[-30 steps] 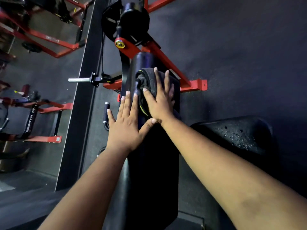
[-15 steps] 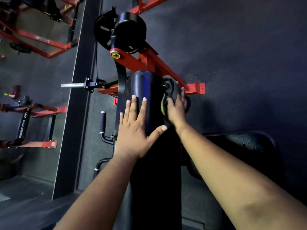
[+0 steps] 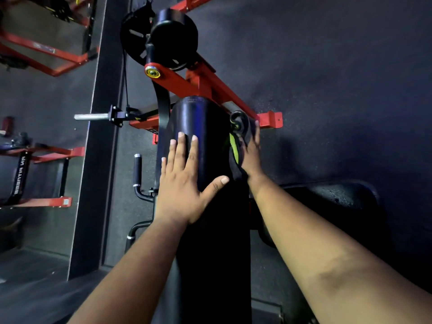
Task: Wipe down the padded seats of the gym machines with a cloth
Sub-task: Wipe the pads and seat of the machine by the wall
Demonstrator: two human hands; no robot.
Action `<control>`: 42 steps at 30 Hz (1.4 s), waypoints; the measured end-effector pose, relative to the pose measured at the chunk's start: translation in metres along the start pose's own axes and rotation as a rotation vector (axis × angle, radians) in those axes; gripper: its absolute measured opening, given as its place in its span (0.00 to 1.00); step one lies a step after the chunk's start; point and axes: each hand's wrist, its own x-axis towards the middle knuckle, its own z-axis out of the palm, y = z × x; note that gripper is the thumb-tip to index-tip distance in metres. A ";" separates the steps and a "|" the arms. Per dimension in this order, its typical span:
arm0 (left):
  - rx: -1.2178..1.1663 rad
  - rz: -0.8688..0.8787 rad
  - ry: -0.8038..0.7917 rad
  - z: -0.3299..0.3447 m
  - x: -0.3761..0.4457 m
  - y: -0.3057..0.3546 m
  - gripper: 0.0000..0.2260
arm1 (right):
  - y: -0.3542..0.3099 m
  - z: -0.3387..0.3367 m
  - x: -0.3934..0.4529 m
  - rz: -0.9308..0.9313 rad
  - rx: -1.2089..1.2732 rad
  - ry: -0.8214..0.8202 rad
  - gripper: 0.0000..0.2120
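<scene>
Nearest, two bare forearms reach out over a long black padded seat [image 3: 210, 253] that runs away from the person. The left hand [image 3: 184, 183] lies flat on the pad's top, fingers straight and spread, thumb out to the right, holding nothing. Just right of it, the right hand [image 3: 251, 155] presses a dark cloth [image 3: 236, 148] with a yellow-green edge against the pad's right flank; its fingers look fairly straight, though the cloth hides part of them. The cloth looks soft and limp, likely to bunch, so a broad palm should serve best. The vinyl looks smooth and firm. Beyond stands the red frame [image 3: 201, 83] and a black roller [image 3: 173, 36].
</scene>
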 end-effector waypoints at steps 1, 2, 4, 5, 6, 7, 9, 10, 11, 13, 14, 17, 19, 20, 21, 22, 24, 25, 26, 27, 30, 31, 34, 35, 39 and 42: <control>0.005 -0.004 -0.003 0.000 0.000 0.001 0.47 | 0.007 -0.003 -0.008 0.014 0.035 -0.004 0.32; 0.008 -0.008 -0.002 0.000 -0.001 0.001 0.47 | 0.009 -0.005 -0.019 0.022 0.052 -0.013 0.34; 0.008 -0.015 0.001 -0.001 -0.001 0.003 0.47 | 0.017 -0.012 -0.044 0.027 0.034 -0.015 0.36; 0.010 -0.019 -0.001 -0.001 -0.001 0.002 0.47 | 0.020 -0.013 -0.060 0.044 0.018 -0.011 0.37; 0.010 -0.020 -0.002 -0.001 -0.001 0.003 0.47 | 0.020 -0.014 -0.077 0.054 0.002 -0.009 0.38; 0.010 -0.021 0.000 -0.001 -0.001 0.002 0.47 | 0.018 -0.013 -0.094 0.037 -0.004 -0.010 0.38; 0.007 -0.019 0.003 -0.001 0.000 0.002 0.47 | 0.000 -0.009 -0.108 -0.032 -0.023 -0.051 0.35; 0.007 -0.019 0.003 -0.001 0.001 0.002 0.47 | -0.011 -0.006 -0.098 -0.052 -0.050 -0.069 0.32; 0.007 -0.018 0.007 0.000 0.001 0.002 0.47 | -0.023 -0.004 -0.080 -0.069 -0.079 -0.067 0.31; 0.007 -0.012 0.014 0.000 0.000 0.001 0.46 | -0.037 -0.003 -0.034 -0.039 -0.073 -0.047 0.34; 0.004 -0.013 0.018 0.000 0.000 0.001 0.46 | -0.040 -0.003 -0.017 -0.006 -0.048 -0.034 0.35; 0.007 -0.020 0.012 0.001 -0.001 0.002 0.46 | -0.022 0.000 -0.018 0.050 0.015 0.019 0.37; 0.004 -0.026 0.011 0.000 -0.001 0.003 0.46 | -0.002 -0.001 -0.054 0.135 0.048 0.019 0.40; 0.008 -0.030 0.007 0.000 0.001 0.003 0.46 | 0.007 -0.002 -0.075 0.173 0.039 0.019 0.40; 0.015 -0.032 0.003 -0.001 0.000 0.004 0.46 | 0.016 -0.004 -0.098 0.178 0.018 0.016 0.41; 0.024 -0.034 -0.004 -0.001 0.001 0.003 0.47 | 0.023 -0.004 -0.120 0.179 -0.009 0.009 0.42; 0.039 -0.036 -0.012 -0.002 -0.001 0.004 0.47 | 0.018 -0.007 -0.164 0.176 -0.046 -0.017 0.42; 0.051 -0.033 -0.015 -0.001 -0.001 0.005 0.47 | 0.011 -0.010 -0.176 0.150 -0.065 -0.036 0.41; 0.060 -0.029 -0.010 -0.001 -0.003 0.006 0.47 | 0.002 -0.012 -0.181 0.086 -0.077 -0.047 0.39; 0.057 -0.036 0.018 -0.002 -0.009 0.006 0.47 | -0.016 -0.015 -0.178 -0.012 -0.087 -0.056 0.36; -0.035 -0.085 0.092 0.000 -0.038 0.007 0.47 | -0.078 -0.013 -0.126 -0.316 -0.292 -0.117 0.36; -0.063 -0.118 0.102 0.003 -0.055 0.005 0.48 | -0.102 -0.008 -0.106 -0.365 -0.466 -0.178 0.38; -0.060 -0.202 0.073 0.012 -0.102 -0.002 0.50 | -0.151 0.004 -0.052 -0.474 -0.902 -0.230 0.37; -0.053 -0.224 0.063 0.015 -0.113 -0.004 0.51 | -0.162 0.006 -0.036 -0.493 -0.970 -0.220 0.36; -0.120 -0.313 0.078 0.019 -0.149 -0.007 0.52 | -0.180 0.031 -0.038 -0.534 -1.096 -0.270 0.30; -0.184 -0.378 0.098 0.022 -0.179 -0.012 0.52 | -0.168 0.042 -0.089 -0.719 -1.184 -0.317 0.26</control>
